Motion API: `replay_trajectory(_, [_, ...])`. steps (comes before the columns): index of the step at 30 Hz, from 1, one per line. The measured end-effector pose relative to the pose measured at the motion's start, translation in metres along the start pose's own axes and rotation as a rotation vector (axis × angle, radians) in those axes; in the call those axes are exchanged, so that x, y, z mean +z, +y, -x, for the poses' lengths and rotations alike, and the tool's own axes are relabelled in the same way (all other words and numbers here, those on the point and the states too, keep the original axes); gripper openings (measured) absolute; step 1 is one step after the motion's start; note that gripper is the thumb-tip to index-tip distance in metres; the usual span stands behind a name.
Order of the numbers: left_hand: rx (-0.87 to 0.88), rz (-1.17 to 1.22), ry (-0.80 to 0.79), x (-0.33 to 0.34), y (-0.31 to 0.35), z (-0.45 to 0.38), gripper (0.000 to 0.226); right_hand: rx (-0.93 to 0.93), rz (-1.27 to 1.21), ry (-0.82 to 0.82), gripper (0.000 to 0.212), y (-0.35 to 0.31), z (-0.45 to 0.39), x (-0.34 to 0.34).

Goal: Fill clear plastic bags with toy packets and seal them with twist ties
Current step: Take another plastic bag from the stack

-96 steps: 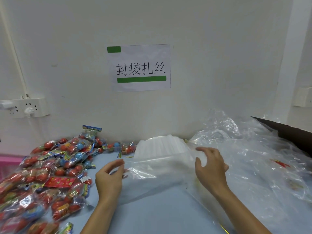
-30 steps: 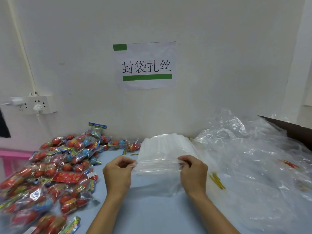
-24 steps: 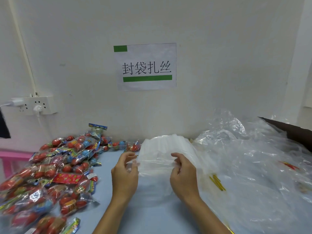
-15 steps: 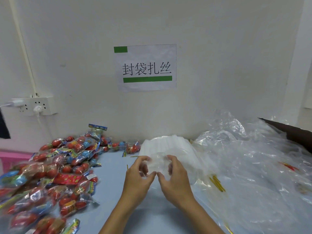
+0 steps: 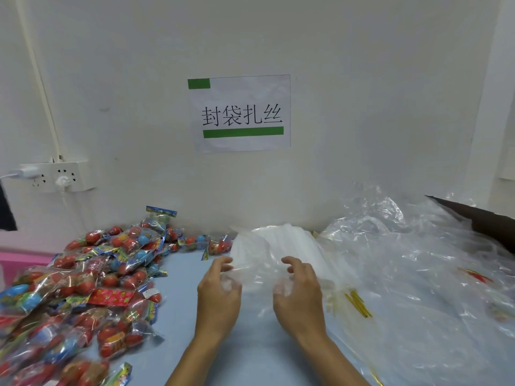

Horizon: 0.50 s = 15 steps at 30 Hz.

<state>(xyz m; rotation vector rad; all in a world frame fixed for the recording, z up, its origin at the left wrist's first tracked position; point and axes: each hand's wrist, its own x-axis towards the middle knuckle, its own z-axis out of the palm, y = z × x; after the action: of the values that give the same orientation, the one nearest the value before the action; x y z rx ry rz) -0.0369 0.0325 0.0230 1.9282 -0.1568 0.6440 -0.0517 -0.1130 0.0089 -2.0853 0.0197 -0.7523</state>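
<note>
Hands (image 5: 220, 296) now apart, clear bag (image 5: 257, 277) stretched between each grip

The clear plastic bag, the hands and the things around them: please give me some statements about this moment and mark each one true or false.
1. Both hands, left hand and right hand, grip the clear plastic bag. True.
2. The toy packets are piled to the right of the hands. False: they lie to the left.
3. Gold twist ties lie on the blue table to the right of the right hand. True.
4. The bag in the hands already holds toy packets. False: no packets show inside it.
5. The paper sign lies flat on the table. False: it is stuck on the wall.
</note>
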Motion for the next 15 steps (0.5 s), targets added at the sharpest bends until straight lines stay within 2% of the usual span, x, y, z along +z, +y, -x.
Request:
replay_trajectory(2, [-0.007,0.056,-0.087,0.004,0.002,0.002,0.037,-0.003,-0.017,-0.04,0.043,-0.001,0.001,0.002])
replay_trajectory(6, [0.127,-0.07,-0.147,0.009,0.002,0.01,0.037,0.036,-0.002,-0.064,0.027,-0.005,0.003,0.004])
replay_trajectory(8, [0.07,-0.205,-0.071,0.009,-0.002,0.009,0.034,0.043,-0.001,-0.012,0.028,-0.005,0.002,0.003])
replay_trajectory(10, [-0.053,-0.325,0.091,0.005,-0.004,0.004,0.031,0.055,-0.029,0.089,0.033,-0.003,-0.001,-0.002])
replay_trajectory(12, [-0.09,-0.347,0.246,-0.002,-0.004,0.001,0.025,0.087,-0.039,0.186,0.033,-0.002,-0.005,-0.008])
replay_trajectory(15, [-0.041,-0.328,0.272,-0.005,-0.004,0.001,0.028,0.096,0.02,0.191,0.034,0.0,-0.006,-0.01])
